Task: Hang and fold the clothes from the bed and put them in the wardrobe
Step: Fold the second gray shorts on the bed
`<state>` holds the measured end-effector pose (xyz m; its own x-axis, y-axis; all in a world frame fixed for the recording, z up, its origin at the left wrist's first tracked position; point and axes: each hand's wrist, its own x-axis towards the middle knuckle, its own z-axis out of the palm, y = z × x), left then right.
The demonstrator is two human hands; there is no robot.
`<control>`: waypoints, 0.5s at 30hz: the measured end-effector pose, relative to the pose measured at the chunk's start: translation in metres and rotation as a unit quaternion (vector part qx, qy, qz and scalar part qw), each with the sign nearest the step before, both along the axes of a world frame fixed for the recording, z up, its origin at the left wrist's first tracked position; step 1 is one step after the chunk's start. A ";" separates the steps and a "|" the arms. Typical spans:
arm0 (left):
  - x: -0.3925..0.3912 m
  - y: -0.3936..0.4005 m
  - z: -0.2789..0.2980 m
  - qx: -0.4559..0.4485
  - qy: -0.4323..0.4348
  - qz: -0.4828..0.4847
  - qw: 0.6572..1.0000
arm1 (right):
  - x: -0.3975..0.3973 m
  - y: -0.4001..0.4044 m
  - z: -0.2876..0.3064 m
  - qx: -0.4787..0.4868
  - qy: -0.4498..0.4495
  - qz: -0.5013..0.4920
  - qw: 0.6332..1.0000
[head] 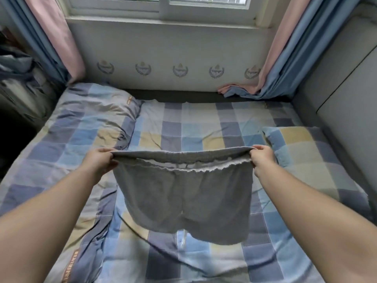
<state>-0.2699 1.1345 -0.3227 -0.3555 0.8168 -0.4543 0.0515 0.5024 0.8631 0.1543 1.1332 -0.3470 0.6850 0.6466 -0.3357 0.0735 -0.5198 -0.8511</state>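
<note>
Held up over the checked blue, grey and pale-yellow bedsheet (204,127): a pair of soft grey jersey shorts (183,197), stretched out flat by the waistband, the two short legs hanging down free, clear of the bed. Waistband pulled taut and level between both hands, with its frayed, lighter inner edge folded over and showing just below the top seam.

Left hand (101,161) clamped on the left corner of the waistband, fingers curled under the cloth and thumb on top. Right hand (262,160) clamped likewise on the right corner, knuckles up, fabric pinched between thumb and fingers. Both bare forearms reaching in from the lower corners of the view.

Beneath the shorts, partly hidden by the gap between the legs, a small pale, clear-looking thing (180,238) on the sheet; too blurred to tell what.

On the left of the bed, a rumpled quilt in the same checked pattern (81,127) with a grey border bearing orange lettering. On the right, a checked pillow (302,146) lying flat near the grey padded wall panel (346,82).

Beyond the bed, a white wall with a row of small crest motifs (179,56) under a white-framed window (163,7). Pink-and-blue curtains (285,48) hanging at either side, the right one pooling onto the far edge of the bed.
</note>
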 end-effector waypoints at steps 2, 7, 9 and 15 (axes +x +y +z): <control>0.002 0.020 0.015 0.064 -0.052 0.027 0.996 | 0.004 0.021 0.020 0.064 -0.020 -0.028 0.997; 0.011 0.041 0.038 0.147 -0.136 0.105 0.974 | 0.009 0.031 0.053 0.166 -0.073 -0.025 0.983; 0.015 0.034 0.027 0.133 -0.129 0.112 0.976 | 0.010 0.018 0.044 0.154 -0.095 0.002 0.983; 0.015 -0.019 -0.066 0.033 -0.110 0.113 0.987 | 0.005 -0.046 -0.040 0.037 -0.170 0.133 0.976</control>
